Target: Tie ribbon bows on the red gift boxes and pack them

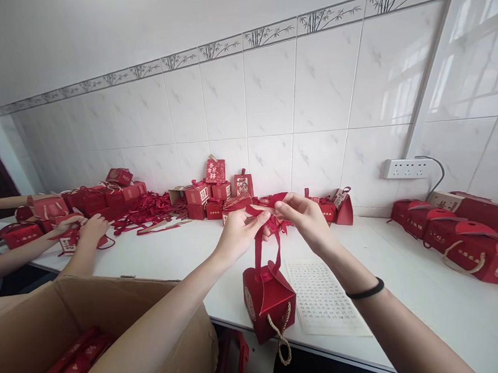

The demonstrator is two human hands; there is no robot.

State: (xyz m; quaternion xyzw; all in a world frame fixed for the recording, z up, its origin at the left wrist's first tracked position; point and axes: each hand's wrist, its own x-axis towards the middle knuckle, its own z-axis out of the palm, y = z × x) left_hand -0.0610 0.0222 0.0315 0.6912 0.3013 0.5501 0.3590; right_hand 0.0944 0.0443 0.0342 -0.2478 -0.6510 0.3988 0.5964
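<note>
A red gift box (269,298) with a gold rope loop hangs over the front edge of the white table, below my hands. Red ribbon (258,253) runs up from its top to my fingers. My left hand (244,229) pinches the ribbon between thumb and fingers. Close beside it on the right, my right hand (299,214) also pinches the ribbon, with a black band on that wrist. A sheet of paper covered in handwriting (323,297) lies on the table right of the box.
An open cardboard box (154,299) with red items stands at the lower left. Red boxes (196,195) and a ribbon pile (149,209) line the wall. More red boxes (459,241) are at the right. Another person's hands (86,227) handle a box at the left.
</note>
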